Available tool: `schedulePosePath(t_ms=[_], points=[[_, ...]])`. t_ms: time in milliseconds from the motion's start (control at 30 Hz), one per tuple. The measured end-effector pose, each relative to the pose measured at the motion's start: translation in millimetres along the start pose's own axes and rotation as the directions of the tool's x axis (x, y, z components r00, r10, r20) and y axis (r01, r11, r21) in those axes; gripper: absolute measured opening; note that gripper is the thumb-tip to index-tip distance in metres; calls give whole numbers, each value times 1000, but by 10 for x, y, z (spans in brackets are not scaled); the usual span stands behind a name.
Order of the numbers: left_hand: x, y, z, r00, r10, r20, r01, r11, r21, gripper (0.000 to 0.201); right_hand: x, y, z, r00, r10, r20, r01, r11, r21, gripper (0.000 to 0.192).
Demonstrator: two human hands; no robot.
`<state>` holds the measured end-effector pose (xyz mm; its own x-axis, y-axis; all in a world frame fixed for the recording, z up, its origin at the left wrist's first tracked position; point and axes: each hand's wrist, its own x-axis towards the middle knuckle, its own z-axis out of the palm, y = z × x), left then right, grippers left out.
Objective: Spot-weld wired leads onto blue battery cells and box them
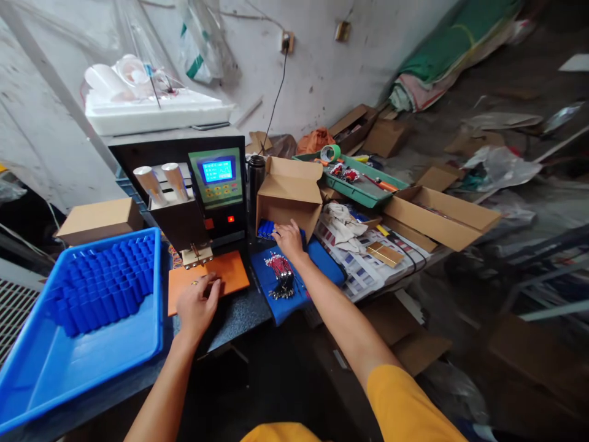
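Note:
My left hand [197,305] rests on an orange plate [230,272] under the head of a black spot-welding machine [202,196] and touches a small metal piece there. My right hand [288,237] reaches to the mouth of an open cardboard box [289,195] lying on its side, with its fingers on blue cells [265,229] inside. A bundle of red and black wires [281,276] lies on a blue mat [322,261] just below my right wrist.
A blue tray [46,368] with several upright blue cells [103,282] fills the left. A closed cardboard box [99,220] stands behind it. To the right are printed sheets, a cloth, a green tool tray [368,190] and another open box [442,215]. Floor clutter lies beyond.

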<state>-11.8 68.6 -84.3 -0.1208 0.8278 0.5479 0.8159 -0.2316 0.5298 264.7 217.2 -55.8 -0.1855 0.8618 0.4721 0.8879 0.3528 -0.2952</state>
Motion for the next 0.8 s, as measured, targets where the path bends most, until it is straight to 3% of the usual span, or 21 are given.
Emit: schedulePosePath(t_ms=[233,400,500,567,667,800], points=[[-1,24,-10,999,35,-31,-34,999,41,26,0,180,250,999,-26,18,26,999,35,21],[6,32,-27,1000,9,-24,-8,1000,25,28,10,161,145,999,6,-50,1,991,136,22],[3,27,-47,1000,5,3,-5,1000,3,28,-78,166,33,985,109,-133,-78,972,220,27],[1,25,-54,1000,-10,10,10,1000,-1,28,-173,193,-28,976,214,-42,-195,941,276,25],[-1,28,-52,999,-35,22,35,999,-7,29,-306,223,-80,928,306,213,-361,881,306,17],[-5,26,-44,998,-50,29,49,999,16,30,-333,137,-101,884,288,367,-400,873,280,16]])
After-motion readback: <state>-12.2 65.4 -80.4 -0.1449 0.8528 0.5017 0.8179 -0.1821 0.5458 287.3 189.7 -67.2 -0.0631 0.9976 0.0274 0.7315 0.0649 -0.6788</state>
